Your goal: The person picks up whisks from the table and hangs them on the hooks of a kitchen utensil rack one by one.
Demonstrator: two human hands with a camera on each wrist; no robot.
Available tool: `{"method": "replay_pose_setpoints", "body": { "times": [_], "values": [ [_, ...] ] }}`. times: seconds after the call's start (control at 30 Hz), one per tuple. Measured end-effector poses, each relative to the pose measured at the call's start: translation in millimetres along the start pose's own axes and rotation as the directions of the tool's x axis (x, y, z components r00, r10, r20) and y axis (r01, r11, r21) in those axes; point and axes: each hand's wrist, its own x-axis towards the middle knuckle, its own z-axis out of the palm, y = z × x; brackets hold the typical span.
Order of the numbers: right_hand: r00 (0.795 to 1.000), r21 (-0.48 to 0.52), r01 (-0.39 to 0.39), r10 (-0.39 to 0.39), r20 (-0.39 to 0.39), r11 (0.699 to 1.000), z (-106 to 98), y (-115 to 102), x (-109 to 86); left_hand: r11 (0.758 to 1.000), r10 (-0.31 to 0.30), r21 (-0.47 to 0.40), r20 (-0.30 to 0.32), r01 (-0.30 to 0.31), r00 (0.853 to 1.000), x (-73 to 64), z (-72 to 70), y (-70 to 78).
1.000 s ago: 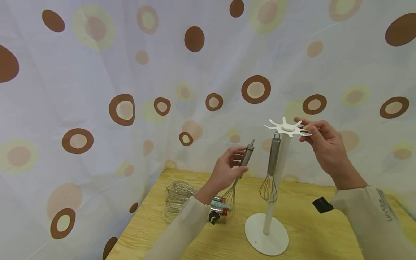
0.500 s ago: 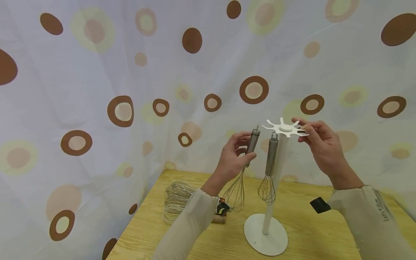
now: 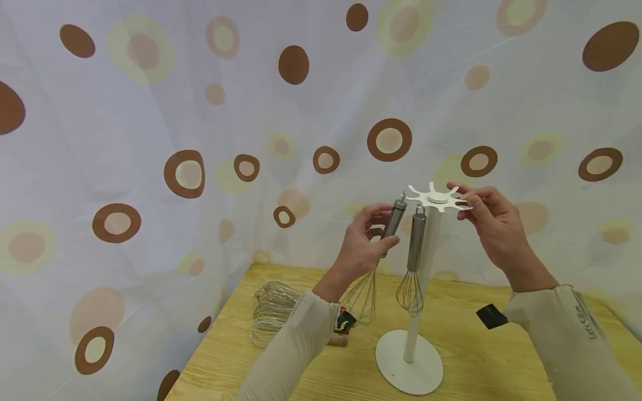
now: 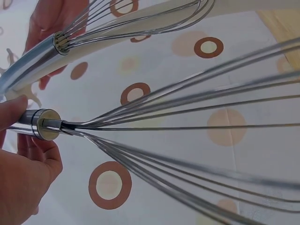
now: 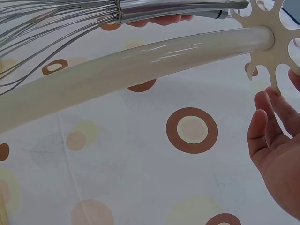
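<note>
My left hand [image 3: 362, 245] grips a metal balloon whisk [image 3: 394, 218] by its handle, wires pointing down. The whisk's end loop is at the left arms of a white rack top [image 3: 437, 198]; whether it is hooked there I cannot tell. To the right of it, a smaller whisk [image 3: 416, 239] hangs from the rack. At the rack's right side my right hand [image 3: 499, 231] pinches one of the arms with thumb and fingers. In the left wrist view, the held whisk's wires [image 4: 187, 126] fan out from the handle, below the hanging whisk [image 4: 35, 61].
A white pole [image 3: 413, 328] rises from a round white base [image 3: 408, 365] on the wooden table [image 3: 481, 362]. More wire whisks [image 3: 273, 312] lie in a pile at the left, partly behind my left sleeve [image 3: 296, 345]. A spotted curtain [image 3: 225, 117] stands behind.
My left hand has moved up and to the right with the whisk, bringing its loop to the rack's left edge. The right hand keeps its pinch on the rack arm.
</note>
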Motion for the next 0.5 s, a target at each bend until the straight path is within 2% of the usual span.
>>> {"method": "replay_pose_setpoints", "body": {
  "times": [0.4,0.5],
  "values": [
    [1.0,0.024,-0.012,0.012,0.021,1.0,0,1,0.7,0.999,0.033,0.032,0.04,-0.035,0.999,-4.6,8.8,-5.9],
    [0.999,0.027,-0.017,0.017,0.03,0.999,-1,0,1.3,0.997,0.058,0.044,0.05,-0.06,0.997,-3.2,10.3,-19.9]
  ]
}}
